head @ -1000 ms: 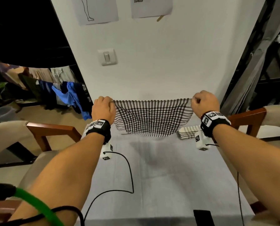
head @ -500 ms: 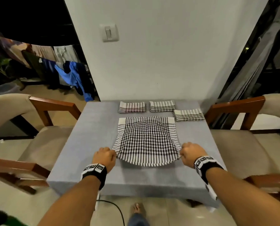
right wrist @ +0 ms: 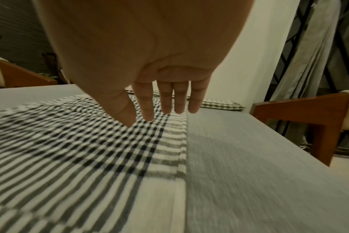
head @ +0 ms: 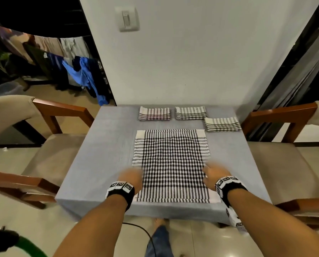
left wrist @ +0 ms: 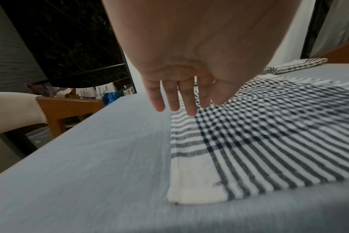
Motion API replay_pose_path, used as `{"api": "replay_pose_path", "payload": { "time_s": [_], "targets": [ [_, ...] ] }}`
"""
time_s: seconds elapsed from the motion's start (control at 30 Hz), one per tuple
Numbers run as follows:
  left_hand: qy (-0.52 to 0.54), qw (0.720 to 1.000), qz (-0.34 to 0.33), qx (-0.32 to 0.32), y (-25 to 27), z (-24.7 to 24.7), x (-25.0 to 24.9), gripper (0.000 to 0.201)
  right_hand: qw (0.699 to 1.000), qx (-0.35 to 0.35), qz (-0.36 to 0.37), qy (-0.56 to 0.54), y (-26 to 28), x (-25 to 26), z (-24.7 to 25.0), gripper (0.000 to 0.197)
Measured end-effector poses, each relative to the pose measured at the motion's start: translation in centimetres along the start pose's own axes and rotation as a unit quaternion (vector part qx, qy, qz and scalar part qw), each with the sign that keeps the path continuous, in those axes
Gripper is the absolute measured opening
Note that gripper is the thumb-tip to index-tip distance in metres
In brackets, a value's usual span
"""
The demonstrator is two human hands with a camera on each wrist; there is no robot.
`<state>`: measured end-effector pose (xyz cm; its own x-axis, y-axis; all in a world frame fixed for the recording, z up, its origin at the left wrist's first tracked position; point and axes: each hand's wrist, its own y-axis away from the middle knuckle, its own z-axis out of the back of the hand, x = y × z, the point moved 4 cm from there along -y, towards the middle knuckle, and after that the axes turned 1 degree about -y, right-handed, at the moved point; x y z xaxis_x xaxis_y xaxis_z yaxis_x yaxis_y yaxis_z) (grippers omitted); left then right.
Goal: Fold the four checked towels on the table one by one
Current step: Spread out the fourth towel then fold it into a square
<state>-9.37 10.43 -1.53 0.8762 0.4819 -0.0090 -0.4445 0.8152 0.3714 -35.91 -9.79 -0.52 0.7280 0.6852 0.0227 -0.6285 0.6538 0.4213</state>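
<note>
I'm seeing the unfolded checked towel [head: 171, 164] lying flat mid-table [head: 106, 145], nearly square, edges running parallel to the table's. My left hand [head: 132, 178] and right hand [head: 213, 174] are hovering over its side edges, fingers straight, holding nothing.

Head cam's looking steeply down over the whole table [head: 106, 145], while both wrist cams are skimming low, sharing the spread checked towel [head: 171, 164].
</note>
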Motion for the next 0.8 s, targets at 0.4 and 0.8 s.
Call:
{"api": "replay_pose_path", "payload": {
  "time_s": [0.4, 0.8],
  "targets": [
    [0.058, 0.993, -0.099, 0.014, -13.1, 0.6, -5.6, 0.066, 0.995, 0.040, 0.015, -0.093, -12.4, 6.1, 0.0, 0.070],
    [0.038, 0.995, -0.085, -0.019, -19.1, -1.0, 0.8, 0.071, 0.997, -0.011, 0.002, -0.074, -18.3, 3.9, 1.9, 0.092]
  ]
}}
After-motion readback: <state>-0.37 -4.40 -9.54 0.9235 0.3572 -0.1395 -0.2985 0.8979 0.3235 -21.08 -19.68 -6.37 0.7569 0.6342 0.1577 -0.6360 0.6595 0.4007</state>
